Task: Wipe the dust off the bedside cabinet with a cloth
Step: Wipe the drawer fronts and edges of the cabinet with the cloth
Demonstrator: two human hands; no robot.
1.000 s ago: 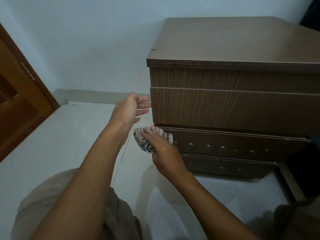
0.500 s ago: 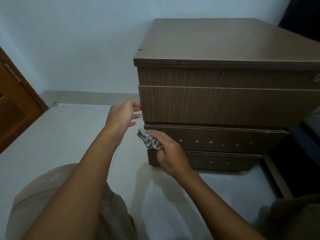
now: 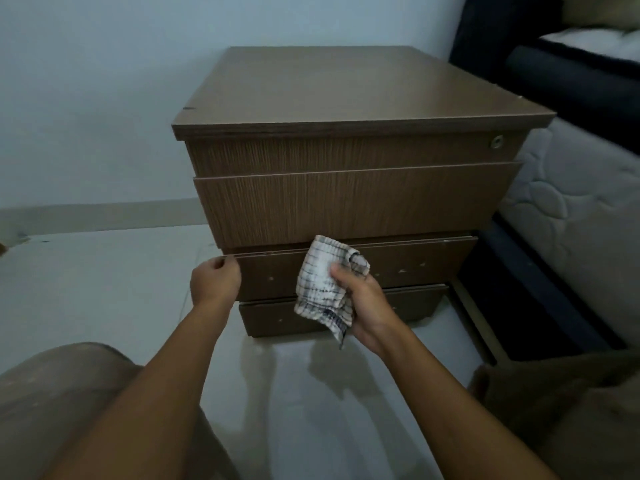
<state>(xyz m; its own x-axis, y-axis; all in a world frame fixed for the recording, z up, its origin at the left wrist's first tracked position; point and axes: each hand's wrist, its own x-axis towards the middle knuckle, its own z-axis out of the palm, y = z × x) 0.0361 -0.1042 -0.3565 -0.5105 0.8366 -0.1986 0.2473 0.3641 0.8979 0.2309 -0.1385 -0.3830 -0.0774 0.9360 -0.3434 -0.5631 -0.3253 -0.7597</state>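
A brown wooden bedside cabinet (image 3: 346,188) stands on the pale floor against the wall, with several drawer fronts, the lower ones pulled slightly out. My right hand (image 3: 363,306) holds a crumpled white checked cloth (image 3: 322,285) in front of the third drawer front, a little off its surface. My left hand (image 3: 214,282) pinches the top left corner of that same drawer front, fingers curled on its edge.
A bed with a dark frame (image 3: 568,84) and a quilted white mattress (image 3: 571,209) stands close on the cabinet's right. A pale blue wall (image 3: 104,98) is behind. My knees (image 3: 52,410) are at the bottom left and right.
My right hand has lifted the cloth away from the cabinet's lower left corner toward the drawer's middle. My left hand has closed onto the drawer's top corner. The view has shifted right, showing the bed.
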